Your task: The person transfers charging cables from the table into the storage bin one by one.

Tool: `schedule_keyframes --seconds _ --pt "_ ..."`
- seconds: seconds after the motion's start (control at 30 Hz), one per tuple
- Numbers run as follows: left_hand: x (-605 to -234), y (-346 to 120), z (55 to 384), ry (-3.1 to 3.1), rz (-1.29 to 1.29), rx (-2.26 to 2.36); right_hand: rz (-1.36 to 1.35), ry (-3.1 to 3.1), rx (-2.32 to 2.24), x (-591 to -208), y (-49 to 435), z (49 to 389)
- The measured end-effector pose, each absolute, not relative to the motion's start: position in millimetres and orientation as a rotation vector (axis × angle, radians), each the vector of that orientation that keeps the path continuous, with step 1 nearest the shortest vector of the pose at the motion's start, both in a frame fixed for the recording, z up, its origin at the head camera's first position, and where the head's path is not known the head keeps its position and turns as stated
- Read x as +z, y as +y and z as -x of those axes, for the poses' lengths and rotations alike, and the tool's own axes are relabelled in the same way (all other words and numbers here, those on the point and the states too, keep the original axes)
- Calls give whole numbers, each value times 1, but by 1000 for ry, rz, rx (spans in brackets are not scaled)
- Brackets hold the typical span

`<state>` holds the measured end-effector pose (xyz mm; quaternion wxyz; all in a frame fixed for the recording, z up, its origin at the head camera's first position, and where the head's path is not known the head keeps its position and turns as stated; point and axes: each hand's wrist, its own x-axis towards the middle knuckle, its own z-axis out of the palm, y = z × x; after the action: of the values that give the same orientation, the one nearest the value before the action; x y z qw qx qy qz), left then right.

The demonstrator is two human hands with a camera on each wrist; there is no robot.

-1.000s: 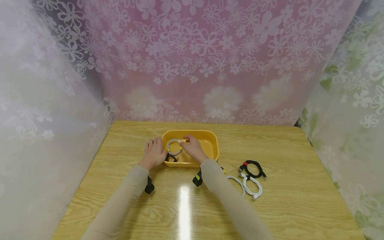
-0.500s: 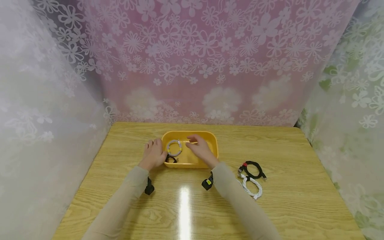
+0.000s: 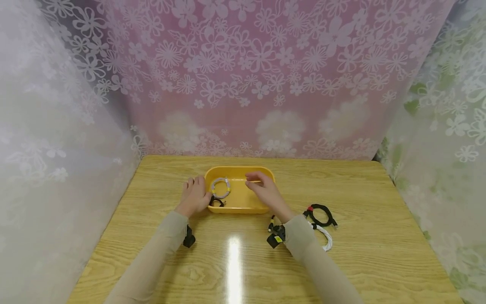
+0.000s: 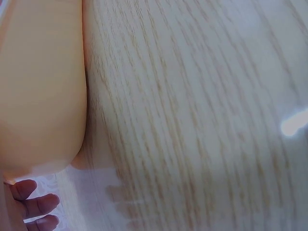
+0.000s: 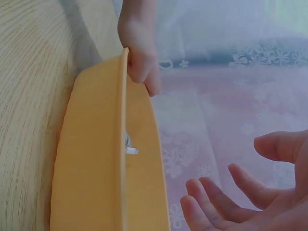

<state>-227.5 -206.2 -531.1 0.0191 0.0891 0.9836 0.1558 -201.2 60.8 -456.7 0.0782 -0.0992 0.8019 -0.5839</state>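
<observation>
A yellow plastic bin stands at the back middle of the table. My left hand grips its left rim, with the thumb at the inner side; the right wrist view also shows this left hand on the far end of the bin. Inside, at the left, lie a coiled white cable with yellow ties and a small black cable. Over the bin's right half my right hand hovers, fingers spread and holding nothing. In the left wrist view the bin's wall hides most of the left hand.
Right of the bin, a coiled black cable with a red tie lies beside a coiled white cable, partly covered by my right forearm. A cable end with a yellow band shows by the right wrist. Floral curtains hang around the table.
My right hand was at the white cable in the bin one second ago; it has come away and moved right, leaving the cable inside. The left hand has stayed on the rim.
</observation>
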Motion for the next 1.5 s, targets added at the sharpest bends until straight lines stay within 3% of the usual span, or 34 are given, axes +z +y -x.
schedule_keyframes --seconds 0.33,1.0,1.5 --pt "-533 -207 226 3052 -273 482 412 2397 -1807 -453 89 182" --pt "-531 -205 226 3050 -278 515 99 2464 -1874 -498 146 157" --pt "-533 -206 227 3052 -280 519 299 3008 -1106 -530 175 138"
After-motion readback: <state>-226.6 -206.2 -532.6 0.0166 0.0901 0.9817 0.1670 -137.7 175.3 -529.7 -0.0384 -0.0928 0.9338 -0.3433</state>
